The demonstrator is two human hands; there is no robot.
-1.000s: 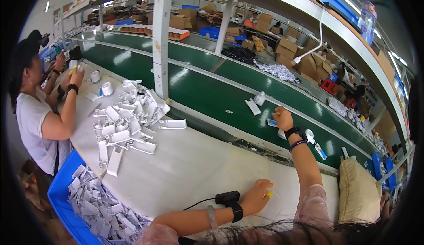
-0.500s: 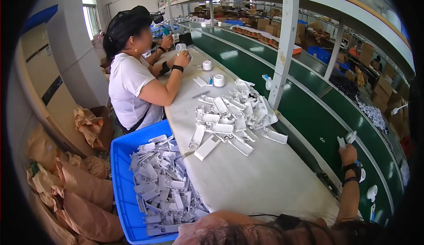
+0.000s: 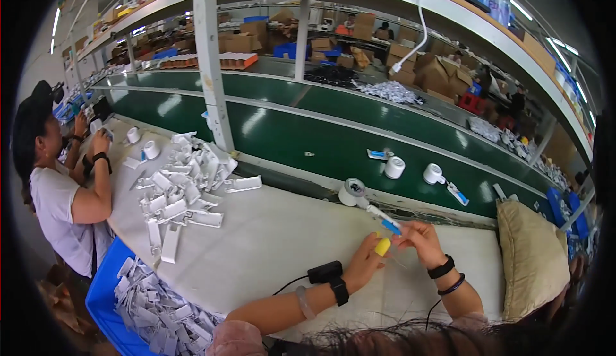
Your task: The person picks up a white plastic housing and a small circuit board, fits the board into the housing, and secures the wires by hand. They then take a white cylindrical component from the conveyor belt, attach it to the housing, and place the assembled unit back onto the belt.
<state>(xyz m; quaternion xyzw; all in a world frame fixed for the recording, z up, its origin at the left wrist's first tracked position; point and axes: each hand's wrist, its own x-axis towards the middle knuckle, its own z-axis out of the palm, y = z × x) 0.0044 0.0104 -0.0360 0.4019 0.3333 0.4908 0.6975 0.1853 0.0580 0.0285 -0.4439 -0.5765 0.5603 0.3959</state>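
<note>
My right hand pinches the blue-striped end of a white plastic handle piece over the near edge of the table. At the far end of that piece sits a white round head, its round top open and grey inside. Close beside is my left hand, fingers loosely bent and apart, with a yellow cover on one fingertip; it seems to hold nothing. On the green conveyor ahead lie two similar white round-headed pieces with blue strips.
A heap of white plastic shells covers the table's left part, with a blue bin of similar parts below. At far left another person works. A metal post stands by the conveyor; a beige cushion leans at right.
The view has swung right. My right hand has come from the conveyor to the table's near side with a white round-headed piece, and my left hand has come into view beside it.
</note>
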